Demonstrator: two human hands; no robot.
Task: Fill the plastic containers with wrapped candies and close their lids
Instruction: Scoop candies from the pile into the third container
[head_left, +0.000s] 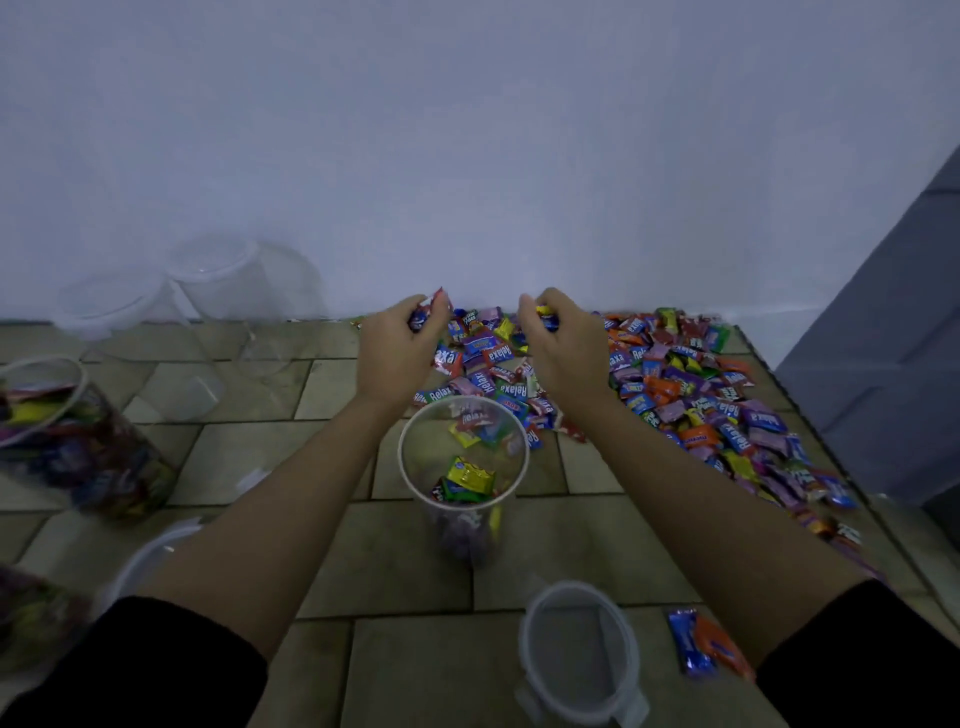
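Tiled surface (395, 561) against wall, strewn at back and right with big candy pile (691, 384). Left edge: full container (78, 441) packed with candies, mouth seemingly uncovered. Back left: two empty containers (218, 280) waiting. Centre: open container (462, 452) just in front of pile, only few candies at bottom. Loose lid (576, 649) nearer body, not fitted. Left hand (400, 343) and right hand (561, 343) over pile, each curled round clutch of wrappers. Judged early-to-middle: much filling and all visible lidding left.
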